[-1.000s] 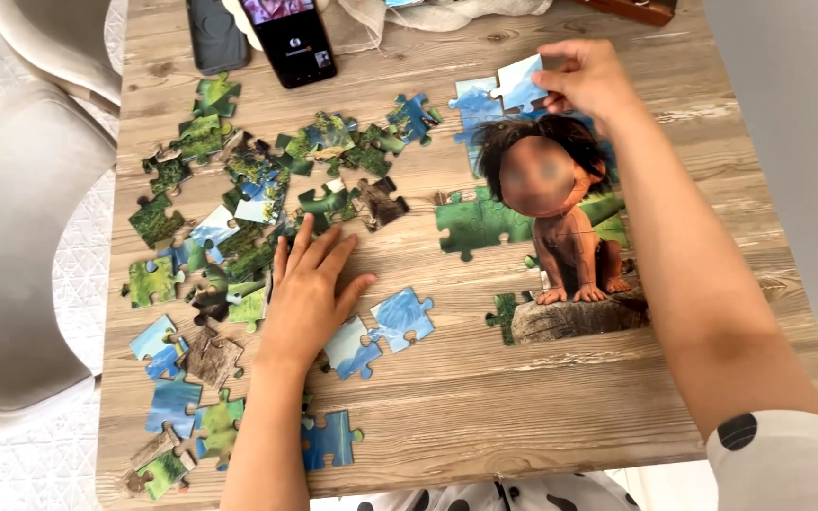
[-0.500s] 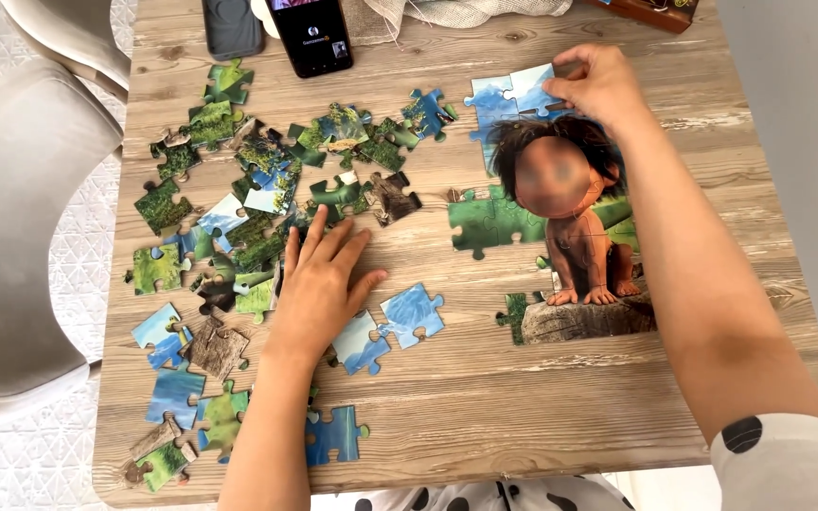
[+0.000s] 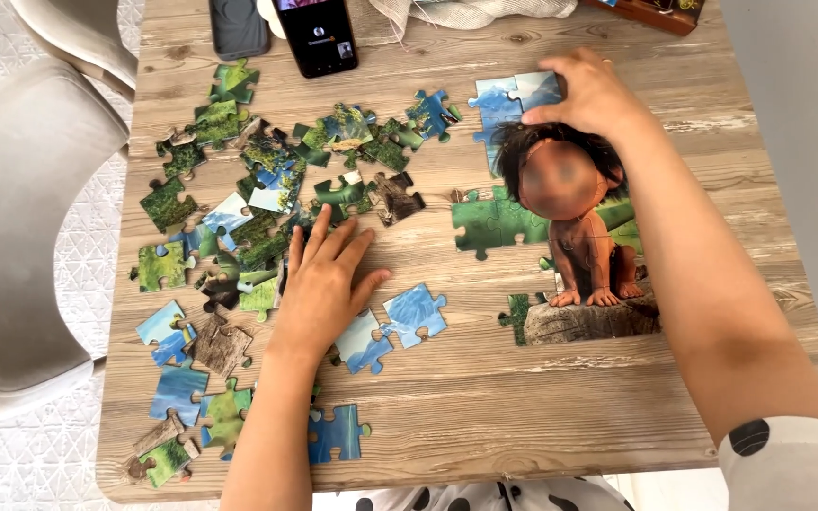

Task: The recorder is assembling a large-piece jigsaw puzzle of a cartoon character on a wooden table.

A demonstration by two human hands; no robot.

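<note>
At the left we see a pale upholstered chair (image 3: 21, 237) beside the weathered wooden table (image 3: 456, 397). Loose cardboard jigsaw pieces in green, blue and brown (image 3: 248, 199) lie scattered there. Our left hand (image 3: 319, 289) rests flat among them, fingers spread, gripping nothing. Further right, our right hand (image 3: 594, 95) presses fingers together on the pale blue sky pieces (image 3: 508, 95) topping the partly assembled cartoon-figure puzzle (image 3: 579, 246).
</note>
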